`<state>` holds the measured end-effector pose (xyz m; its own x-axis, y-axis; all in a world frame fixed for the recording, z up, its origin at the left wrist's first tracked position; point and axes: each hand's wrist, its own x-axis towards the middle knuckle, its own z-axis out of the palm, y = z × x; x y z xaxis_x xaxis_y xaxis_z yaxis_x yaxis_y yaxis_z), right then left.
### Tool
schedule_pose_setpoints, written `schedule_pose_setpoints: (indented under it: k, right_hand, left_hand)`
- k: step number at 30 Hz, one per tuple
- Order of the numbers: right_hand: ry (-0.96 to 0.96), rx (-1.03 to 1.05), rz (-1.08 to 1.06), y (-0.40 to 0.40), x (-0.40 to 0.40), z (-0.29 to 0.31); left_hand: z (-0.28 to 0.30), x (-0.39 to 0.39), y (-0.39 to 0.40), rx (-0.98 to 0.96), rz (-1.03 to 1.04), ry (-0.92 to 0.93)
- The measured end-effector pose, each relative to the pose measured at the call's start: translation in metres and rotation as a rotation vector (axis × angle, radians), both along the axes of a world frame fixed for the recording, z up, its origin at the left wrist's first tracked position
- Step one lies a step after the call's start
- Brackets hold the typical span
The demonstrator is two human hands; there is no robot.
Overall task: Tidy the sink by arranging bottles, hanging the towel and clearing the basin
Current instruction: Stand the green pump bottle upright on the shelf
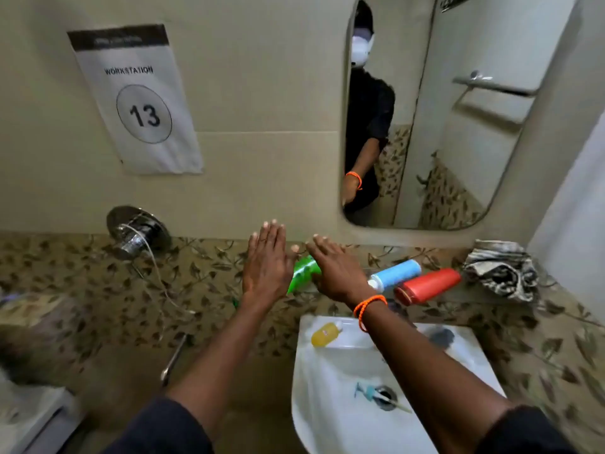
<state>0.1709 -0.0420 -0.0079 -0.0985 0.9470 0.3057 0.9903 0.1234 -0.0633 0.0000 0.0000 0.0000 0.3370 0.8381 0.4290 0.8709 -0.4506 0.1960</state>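
Green bottle (302,271) between two spread hands, left (266,267), right (337,273), three more bottles, one towel (501,270)

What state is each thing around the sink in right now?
Green bottle: lying down between both hands.
Blue bottle: lying down.
Red bottle: lying down.
Yellow bottle: lying on sink rim.
Towel: crumpled, unhung.
Left hand: open.
Right hand: open.

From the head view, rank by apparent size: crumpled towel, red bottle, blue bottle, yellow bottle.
1. Crumpled towel
2. Red bottle
3. Blue bottle, slightly smaller than the red; its lower end is hidden by the right hand, so unsure
4. Yellow bottle
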Motion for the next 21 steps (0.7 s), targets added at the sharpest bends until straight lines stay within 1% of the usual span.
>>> schedule_pose_setpoints:
  k: [1, 3, 5, 6, 8, 9, 11, 13, 14, 15, 16, 17, 18, 19, 20, 21]
  right_hand:
    - [-0.022, -0.087, 0.034, 0.007, -0.009, -0.012]
    - [-0.024, -0.180, 0.076, 0.018, -0.025, -0.035]
    - [-0.020, -0.196, 0.082, 0.028, -0.042, -0.054]
    - [-0.010, -0.171, 0.070, 0.033, -0.047, -0.059]
    - [-0.018, -0.114, 0.033, 0.040, -0.054, -0.062]
    - [-0.042, -0.099, 0.020, 0.043, -0.058, -0.063]
    - [-0.082, -0.067, 0.029, 0.049, -0.059, -0.062]
    - [-0.063, -0.031, 0.085, 0.053, -0.051, -0.053]
    - [0.012, -0.009, 0.124, 0.057, -0.044, -0.046]
    - [0.153, 0.009, 0.156, 0.059, -0.036, -0.038]
    - [0.339, 0.009, 0.159, 0.061, -0.027, -0.030]
    - [0.551, -0.011, 0.143, 0.064, -0.017, -0.021]
    - [0.766, -0.063, 0.117, 0.066, -0.009, -0.012]
    - [0.966, -0.153, 0.104, 0.069, -0.001, -0.006]
    - [1.109, -0.252, 0.109, 0.072, 0.005, -0.001]
    - [1.167, -0.321, 0.117, 0.076, 0.010, 0.001]
  left_hand:
    - [-0.011, -0.010, 0.007, -0.078, 0.040, 0.041]
    - [-0.029, -0.028, 0.023, -0.227, 0.076, 0.121]
    - [-0.044, -0.047, 0.038, -0.455, 0.072, 0.143]
    - [-0.048, -0.053, 0.044, -0.587, 0.046, 0.105]
    - [-0.050, -0.060, 0.052, -0.807, -0.014, -0.076]
    - [-0.050, -0.064, 0.056, -0.881, -0.024, -0.150]
    - [-0.042, -0.070, 0.060, -0.995, -0.021, -0.238]
    - [-0.023, -0.076, 0.063, -1.113, -0.036, -0.317]
    - [-0.013, -0.080, 0.068, -1.173, -0.065, -0.405]
    - [-0.004, -0.085, 0.074, -1.230, -0.107, -0.537]
    - [0.005, -0.088, 0.077, -1.263, -0.153, -0.681]
    - [0.010, -0.088, 0.080, -1.253, -0.192, -0.797]
    - [0.012, -0.085, 0.081, -1.195, -0.203, -0.853]
    - [0.010, -0.080, 0.080, -1.103, -0.191, -0.837]
    - [0.005, -0.071, 0.077, -1.019, -0.175, -0.786]
    - [-0.002, -0.061, 0.072, -0.967, -0.169, -0.747]
